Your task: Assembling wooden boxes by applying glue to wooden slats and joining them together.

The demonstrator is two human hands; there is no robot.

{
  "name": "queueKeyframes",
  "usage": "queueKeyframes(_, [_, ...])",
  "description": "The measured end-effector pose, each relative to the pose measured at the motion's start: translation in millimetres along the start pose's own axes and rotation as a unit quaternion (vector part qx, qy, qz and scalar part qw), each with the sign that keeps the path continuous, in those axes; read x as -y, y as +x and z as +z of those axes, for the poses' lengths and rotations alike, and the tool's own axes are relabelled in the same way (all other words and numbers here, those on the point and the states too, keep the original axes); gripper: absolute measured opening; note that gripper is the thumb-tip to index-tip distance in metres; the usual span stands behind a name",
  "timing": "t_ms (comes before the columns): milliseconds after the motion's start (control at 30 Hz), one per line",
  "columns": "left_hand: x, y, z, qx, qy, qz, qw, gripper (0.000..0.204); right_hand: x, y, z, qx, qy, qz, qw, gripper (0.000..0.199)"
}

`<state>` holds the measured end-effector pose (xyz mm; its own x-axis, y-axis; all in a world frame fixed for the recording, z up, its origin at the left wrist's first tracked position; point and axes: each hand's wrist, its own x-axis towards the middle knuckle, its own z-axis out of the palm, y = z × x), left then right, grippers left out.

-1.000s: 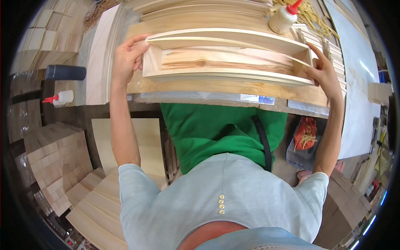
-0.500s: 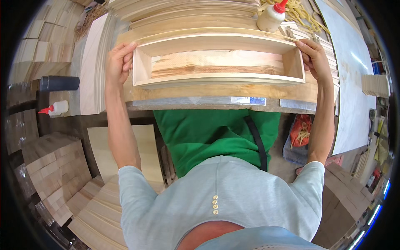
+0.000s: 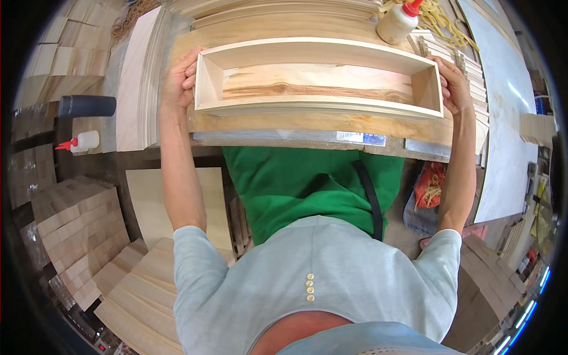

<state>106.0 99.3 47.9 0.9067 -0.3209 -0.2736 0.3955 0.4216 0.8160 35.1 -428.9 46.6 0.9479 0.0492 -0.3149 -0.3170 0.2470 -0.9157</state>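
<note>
A long, shallow, pale wooden box with a streaked, knotty bottom rests above the plank surface in front of me, its open side up. My left hand is closed at its left end, with the thumb at the far corner and the fingers curled against the end wall. At the right end, my right hand grips the box in the same way, fingers bent beside the wall. The fingertips behind both ends are partly hidden. Nothing lies inside the box.
A glue bottle with a red cap stands beyond the box, near yellow rubber bands. Thin wooden boards are stacked on the left, beside a dark cylinder and another red-tipped bottle. More wood strips lie right.
The box and both hands appear slightly further right in view, along with the bench. The thin tan strip earlier visible along the far side between my hands no longer shows.
</note>
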Motion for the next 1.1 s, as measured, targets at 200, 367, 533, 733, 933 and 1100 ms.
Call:
queueKeyframes(200, [2.8, 10.7, -2.9, 0.014, 0.015, -0.004, 1.0, 0.024, 8.5, -17.2, 4.3, -0.022, -0.071, -0.052, 0.996, 0.026])
queueKeyframes(367, [-1.4, 2.9, -3.0, 0.008, 0.044, -0.004, 0.999, 0.024, 1.1, -11.6, 17.2, -0.063, -0.129, -0.074, 0.987, 0.023])
queueKeyframes(533, [-2.6, 12.5, -6.4, -0.014, 0.056, -0.026, 0.998, 0.022, -0.6, -8.6, 12.9, -0.101, -0.179, -0.076, 0.976, 0.021])
queueKeyframes(733, [-6.0, 12.1, -2.7, -0.005, 0.089, -0.033, 0.995, 0.019, 2.9, -8.2, 19.5, -0.108, -0.276, -0.044, 0.954, 0.02])
queueKeyframes(933, [-4.9, 12.1, -22.1, 0.004, 0.111, -0.02, 0.994, 0.022, -2.8, -2.2, 9.8, -0.113, -0.33, -0.066, 0.935, 0.026])
queueKeyframes(1100, [-4.4, -8.0, 9.1, -0.163, 0.448, 0.067, 0.876, 0.029, 0.6, -19.4, 2.9, -0.137, -0.536, -0.17, 0.815, 0.033])
